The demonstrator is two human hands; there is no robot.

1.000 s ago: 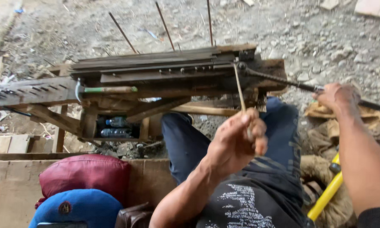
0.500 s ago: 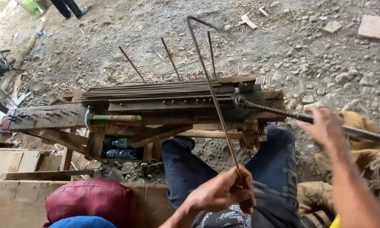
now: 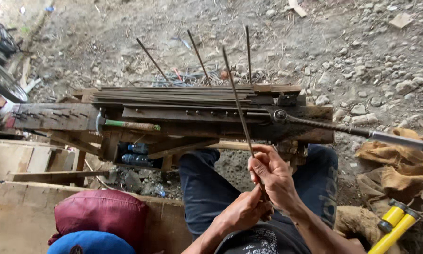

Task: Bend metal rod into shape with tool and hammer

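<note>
a: seated at a rough wooden bench (image 3: 56, 117) on gravel, a person holds a thin steel rod (image 3: 237, 106) in both hands. the right hand (image 3: 272, 176) is wrapped tight around it low down, and the left hand (image 3: 244, 211) is closed on the bottom end just beneath. the rod slants up over the bench, its tip in the air.

b: what could go wrong?

a: likely the free tip swinging wide, or catching the bundle of rods (image 3: 174, 94) lying along the bench top, if either fist loosens.

b: anything in the way?

a: a long lever arm (image 3: 362, 133) runs off to the right from its pivot bolt (image 3: 280, 115), close beside the rod. a hammer (image 3: 127, 124) lies on the bench, bottles (image 3: 137, 153) sit underneath, and a red cushion (image 3: 101, 214) and yellow tool handles (image 3: 395, 226) lie near the knees.
</note>
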